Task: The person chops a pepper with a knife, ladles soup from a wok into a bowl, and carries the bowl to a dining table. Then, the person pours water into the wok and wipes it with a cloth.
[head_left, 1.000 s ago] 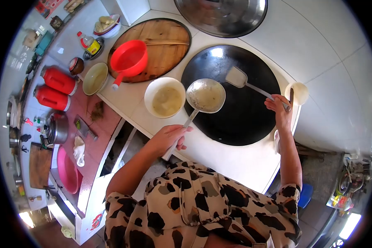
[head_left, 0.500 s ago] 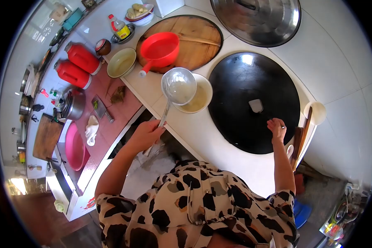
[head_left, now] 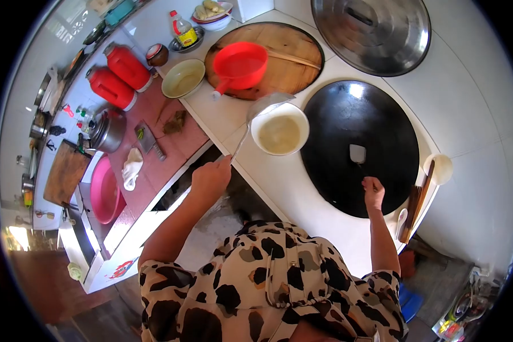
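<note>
My left hand (head_left: 211,178) is closed round the handle of a metal ladle (head_left: 263,105), whose tilted bowl is at the upper left rim of a white bowl (head_left: 279,132). Pale yellowish liquid shows in that bowl. My right hand (head_left: 373,192) grips the handle of a spatula (head_left: 357,153), its flat blade inside the large black wok (head_left: 347,117). To the left of the wok, a red plastic scoop (head_left: 240,65) rests on a round wooden lid (head_left: 290,51).
A metal lid (head_left: 376,40) leans behind the wok. Chopsticks (head_left: 414,212) and a small white bowl (head_left: 439,169) are at the right. Leftward are an enamel bowl (head_left: 183,78), a cleaver (head_left: 148,140), red flasks (head_left: 109,87) and a pink basin (head_left: 104,191).
The ladle has moved from upright beside the white bowl to tilted at its rim. My right hand has lowered the spatula toward the near part of the wok. The view has shifted left.
</note>
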Tool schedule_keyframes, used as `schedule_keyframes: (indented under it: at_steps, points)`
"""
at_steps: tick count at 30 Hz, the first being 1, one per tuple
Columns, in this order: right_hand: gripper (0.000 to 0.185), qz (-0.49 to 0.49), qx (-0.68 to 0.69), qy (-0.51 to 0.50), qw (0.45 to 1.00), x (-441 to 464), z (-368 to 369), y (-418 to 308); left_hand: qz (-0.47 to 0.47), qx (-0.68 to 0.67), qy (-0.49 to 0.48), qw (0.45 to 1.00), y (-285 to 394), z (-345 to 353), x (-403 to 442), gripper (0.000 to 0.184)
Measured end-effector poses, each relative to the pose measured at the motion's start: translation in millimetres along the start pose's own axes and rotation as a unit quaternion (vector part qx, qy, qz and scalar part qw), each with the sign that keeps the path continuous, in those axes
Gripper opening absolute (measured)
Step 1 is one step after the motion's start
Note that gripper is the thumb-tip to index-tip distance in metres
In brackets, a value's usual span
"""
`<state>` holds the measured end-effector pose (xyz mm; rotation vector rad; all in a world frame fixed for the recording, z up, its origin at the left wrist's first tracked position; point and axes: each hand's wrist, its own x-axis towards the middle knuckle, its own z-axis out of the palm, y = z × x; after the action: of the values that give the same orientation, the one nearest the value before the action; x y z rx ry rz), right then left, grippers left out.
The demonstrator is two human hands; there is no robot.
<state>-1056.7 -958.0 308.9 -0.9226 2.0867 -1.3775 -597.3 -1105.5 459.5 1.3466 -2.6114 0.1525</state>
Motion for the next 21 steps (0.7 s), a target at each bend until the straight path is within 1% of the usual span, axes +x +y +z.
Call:
schedule_keyframes:
  at_steps: [1,2,3,4,5,6,8,9,10,11,12,13,14,16,17,20,21]
  points:
    - [0.016,0.003,0.036,0.002,0.999,-0.1,-2.6,-5.5,-0.001,0.009,-0.011,1.0,-1.9,0.2,-1.2,0.024]
    - [0.015,-0.017,0.056,0.005,0.998,1.8,-5.3,0.4,0.001,0.007,-0.002,1.0,-3.4,-0.3,-2.5,0.024]
    - [0.014,-0.054,0.035,-0.007,0.998,2.3,-11.4,3.9,0.002,0.006,0.008,1.0,-3.0,-0.6,-2.8,0.023]
    - [0.014,-0.071,-0.001,-0.015,0.997,-2.5,-16.5,-7.8,0.002,0.004,0.019,1.0,-3.2,-0.1,-3.1,0.023]
    - [0.013,-0.08,-0.001,-0.003,0.997,-8.9,-17.6,-20.7,-0.011,-0.007,0.02,1.0,-4.6,3.1,-4.5,0.019]
    - [0.013,-0.109,0.001,0.005,0.994,-9.7,-20.7,-17.3,-0.016,-0.057,0.004,0.998,-6.8,3.1,-5.0,0.017]
    - [0.011,-0.129,-0.009,0.014,0.991,-7.8,-28.6,-11.4,-0.023,-0.16,-0.027,0.986,-11.8,2.9,-5.6,0.016]
    - [0.011,-0.023,0.085,0.044,0.995,-2.6,-33.2,-9.5,-0.044,-0.25,-0.068,0.965,-13.5,3.5,-4.9,0.016]
    - [0.011,0.085,0.175,0.072,0.978,1.5,-36.7,-12.1,-0.116,-0.364,-0.126,0.916,-13.6,1.5,-2.1,0.017]
    - [0.015,0.161,0.253,0.112,0.947,3.3,-45.6,-15.1,-0.183,-0.469,-0.181,0.845,-13.1,-2.5,1.5,0.019]
    - [0.014,0.194,0.286,0.127,0.93,4.1,-52.8,-16.8,-0.245,-0.564,-0.232,0.753,-13.5,-6.2,4.0,0.02]
    - [0.017,0.204,0.308,0.136,0.919,1.9,-59.5,-14.3,-0.245,-0.623,-0.247,0.701,-16.2,-8.8,4.9,0.024]
    - [0.019,0.214,0.329,0.142,0.909,-1.1,-64.8,-11.8,-0.247,-0.653,-0.24,0.675,-18.2,-12.9,4.3,0.024]
    - [0.019,0.203,0.344,0.138,0.906,-8.9,-71.3,-12.6,-0.252,-0.708,-0.226,0.62,-22.3,-24.1,-2.2,0.027]
    - [0.019,0.187,0.342,0.137,0.911,-15.1,-71.5,-14.1,-0.257,-0.721,-0.221,0.604,-27.6,-30.4,-5.1,0.03]
    - [0.021,0.171,0.311,0.158,0.922,-29.6,-63.4,-17.7,-0.251,-0.744,-0.156,0.599,-51.4,-48.4,-20.1,0.026]
    - [0.021,0.166,0.314,0.169,0.92,-33.8,-60.0,-17.1,-0.267,-0.729,-0.146,0.613,-62.2,-54.3,-24.4,0.03]
